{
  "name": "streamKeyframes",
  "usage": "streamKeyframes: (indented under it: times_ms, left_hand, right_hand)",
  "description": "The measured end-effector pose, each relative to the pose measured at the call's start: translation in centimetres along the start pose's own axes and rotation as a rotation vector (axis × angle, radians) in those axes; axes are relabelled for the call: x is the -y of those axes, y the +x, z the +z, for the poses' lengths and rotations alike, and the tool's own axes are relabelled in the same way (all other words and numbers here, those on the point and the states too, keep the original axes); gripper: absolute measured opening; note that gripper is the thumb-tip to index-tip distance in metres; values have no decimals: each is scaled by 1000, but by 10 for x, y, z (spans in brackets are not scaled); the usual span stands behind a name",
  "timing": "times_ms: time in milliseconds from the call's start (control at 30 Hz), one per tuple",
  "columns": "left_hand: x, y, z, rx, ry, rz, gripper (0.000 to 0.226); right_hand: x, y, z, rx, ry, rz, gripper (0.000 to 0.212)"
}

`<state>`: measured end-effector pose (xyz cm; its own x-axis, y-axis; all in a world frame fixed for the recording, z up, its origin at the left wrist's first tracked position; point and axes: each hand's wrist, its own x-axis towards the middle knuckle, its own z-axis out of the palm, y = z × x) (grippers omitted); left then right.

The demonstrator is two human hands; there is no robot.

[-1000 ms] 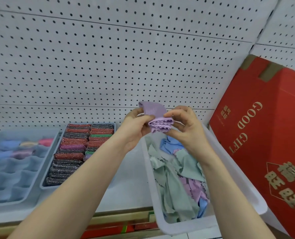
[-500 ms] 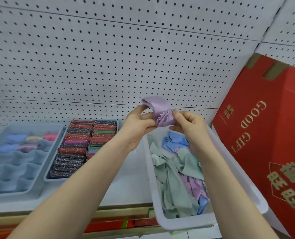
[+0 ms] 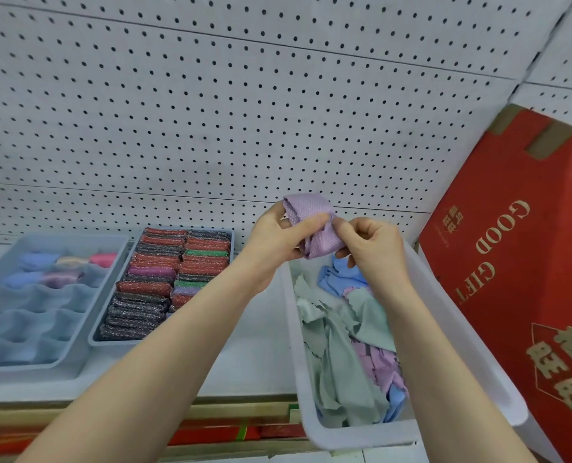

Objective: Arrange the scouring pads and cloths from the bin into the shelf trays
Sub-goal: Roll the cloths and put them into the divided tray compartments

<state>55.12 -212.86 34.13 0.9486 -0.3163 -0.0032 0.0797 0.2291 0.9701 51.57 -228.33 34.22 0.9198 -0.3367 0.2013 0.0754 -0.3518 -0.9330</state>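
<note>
White pegboard wall (image 3: pixel 244 111) behind a white shelf (image 3: pixel 251 362); red gift box (image 3: pixel 528 279) leaning at right.

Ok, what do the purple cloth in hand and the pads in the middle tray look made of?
Purple cloth: soft matte fabric with a dimpled, waffle-like weave, probably microfibre; it folds limply between both hands. Scouring pads: glittery, metallic-looking mesh covers in red, dark grey and green; what fills them cannot be seen.

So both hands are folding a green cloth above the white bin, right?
Not quite: the cloth is purple, not green, as the head view shows. Both the left hand and the right hand do hold it above the white bin.
</note>
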Motion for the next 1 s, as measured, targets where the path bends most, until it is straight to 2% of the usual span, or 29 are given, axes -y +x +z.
streamKeyframes:
  times_ms: [100, 233, 300, 400, 533, 633, 733, 800, 933, 1000]
  left_hand:
    - [4, 1, 0, -1, 114, 24, 52]
    - [11, 5, -7, -38, 181, 53, 43]
    - [13, 6, -12, -7, 176, 56, 42]
    - [16, 4, -18, 64, 157, 57, 36]
    - [21, 2, -28, -4, 172, 51, 31]
    - [25, -1, -37, -49, 168, 7, 28]
    - [26, -5, -51, -117, -2, -162, 22]
    - [30, -9, -64, -130, -29, -212, 23]
    - [39, -23, -97, -194, 56, -130, 34]
    - [38, -28, -118, -183, 79, -90, 36]
  right_hand:
    - [1, -1, 0, -7, -36, 1, 31]
    - [-7, 4, -1, 40, -23, 43, 22]
    - [-13, 9, -3, 147, 74, 115, 24]
    - [-18, 13, -6, 396, 304, 192, 22]
    - [-20, 14, 3, 442, 469, 190, 23]
    - [-26, 15, 17, 466, 441, 183, 24]
    - [-33, 18, 35, 451, 368, 153, 29]
    - [-35, 17, 49, 464, 303, 120, 31]
    - [-26, 12, 84, 530, 248, 169, 32]
    - [-19, 8, 102, 539, 265, 264, 20]
